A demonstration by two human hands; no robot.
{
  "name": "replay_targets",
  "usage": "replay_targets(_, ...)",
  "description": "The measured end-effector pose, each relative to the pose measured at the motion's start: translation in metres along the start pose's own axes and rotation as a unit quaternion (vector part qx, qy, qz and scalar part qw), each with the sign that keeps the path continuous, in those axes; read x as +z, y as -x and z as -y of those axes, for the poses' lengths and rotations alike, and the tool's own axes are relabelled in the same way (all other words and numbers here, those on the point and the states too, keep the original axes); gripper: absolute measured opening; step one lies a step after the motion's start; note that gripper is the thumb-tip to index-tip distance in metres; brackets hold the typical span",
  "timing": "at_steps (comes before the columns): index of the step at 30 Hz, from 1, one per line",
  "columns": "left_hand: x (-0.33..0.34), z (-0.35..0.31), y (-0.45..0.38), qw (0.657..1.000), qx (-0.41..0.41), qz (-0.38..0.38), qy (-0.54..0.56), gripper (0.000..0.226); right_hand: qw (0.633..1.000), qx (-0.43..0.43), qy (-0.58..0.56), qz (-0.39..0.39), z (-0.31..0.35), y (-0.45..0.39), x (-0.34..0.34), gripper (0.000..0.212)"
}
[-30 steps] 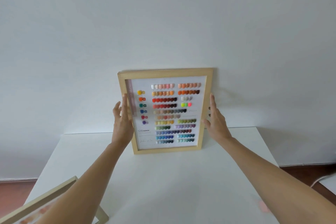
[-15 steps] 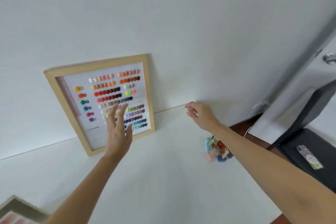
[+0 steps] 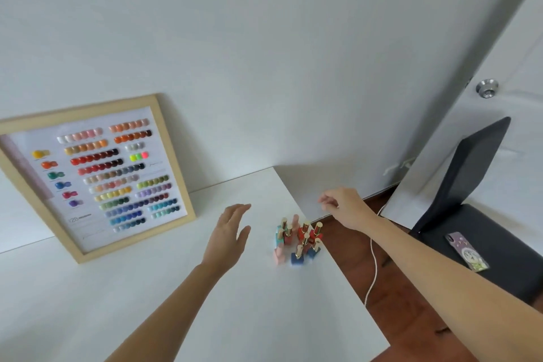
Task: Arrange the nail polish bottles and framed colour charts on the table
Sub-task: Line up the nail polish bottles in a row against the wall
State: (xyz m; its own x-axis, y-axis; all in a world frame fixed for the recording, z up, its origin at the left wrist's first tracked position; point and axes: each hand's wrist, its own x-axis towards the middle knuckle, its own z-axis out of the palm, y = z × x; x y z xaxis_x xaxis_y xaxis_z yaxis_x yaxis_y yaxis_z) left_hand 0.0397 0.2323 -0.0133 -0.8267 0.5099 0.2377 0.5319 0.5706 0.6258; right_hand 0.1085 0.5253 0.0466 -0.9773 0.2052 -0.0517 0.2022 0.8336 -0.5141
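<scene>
A wooden-framed colour chart (image 3: 97, 176) leans against the white wall at the back of the white table (image 3: 235, 317), on the left. A cluster of several nail polish bottles (image 3: 298, 241) with gold caps, in red, pink, teal and blue, stands near the table's right edge. My left hand (image 3: 229, 235) hovers flat and open just left of the bottles, holding nothing. My right hand (image 3: 343, 206) hangs above and right of the cluster, fingers loosely curled and empty, not touching the bottles.
Right of the table are a brown floor, a white cable (image 3: 373, 267) and a dark chair (image 3: 482, 214) with a phone (image 3: 467, 250) on its seat. A white door with a metal knob (image 3: 487, 88) stands at the far right.
Both hands let go of the framed chart, which stays leaning on the wall. The view swung right and the hands moved toward the bottle cluster at the table's right edge.
</scene>
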Motion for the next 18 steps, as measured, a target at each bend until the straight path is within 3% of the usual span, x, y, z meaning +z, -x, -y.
replay_targets(8,0.046,-0.031,-0.023,0.991,-0.069,0.115,-0.007,0.033,0.998,-0.019,-0.002,0.061,-0.038,-0.001,0.017,0.013)
replay_targets(18,0.080,-0.013,-0.066,0.965,-0.025,0.250,-0.071,0.041,0.996,0.020,-0.001,0.085,-0.041,-0.010,0.051,0.017)
